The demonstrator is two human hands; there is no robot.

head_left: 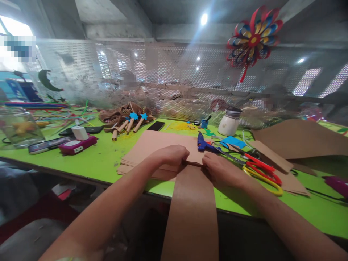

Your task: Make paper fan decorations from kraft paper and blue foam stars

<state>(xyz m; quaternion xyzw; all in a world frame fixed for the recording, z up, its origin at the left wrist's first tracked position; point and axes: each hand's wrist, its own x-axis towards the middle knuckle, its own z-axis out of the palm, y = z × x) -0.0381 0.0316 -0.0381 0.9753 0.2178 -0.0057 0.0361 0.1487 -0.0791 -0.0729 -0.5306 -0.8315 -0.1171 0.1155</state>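
Note:
A long strip of brown kraft paper (194,210) hangs over the table's front edge towards me, its far end folded or rolled up. My left hand (175,154) is closed on the left side of that end, and my right hand (217,166) pinches the right side. Beneath both hands lies a stack of brown paper sheets (154,143). Just beyond my right hand sits a blue hot glue gun (204,144). Scissors with red handles (262,168) and a pair with yellow handles (263,183) lie beside my right forearm.
On the green table (89,165), phones and a purple power strip (77,145) lie left, near a glass jar (21,127). Rolled paper pieces with blue stars (133,121) lie behind. A white kettle-like jug (230,121) and large brown paper (301,139) are at right.

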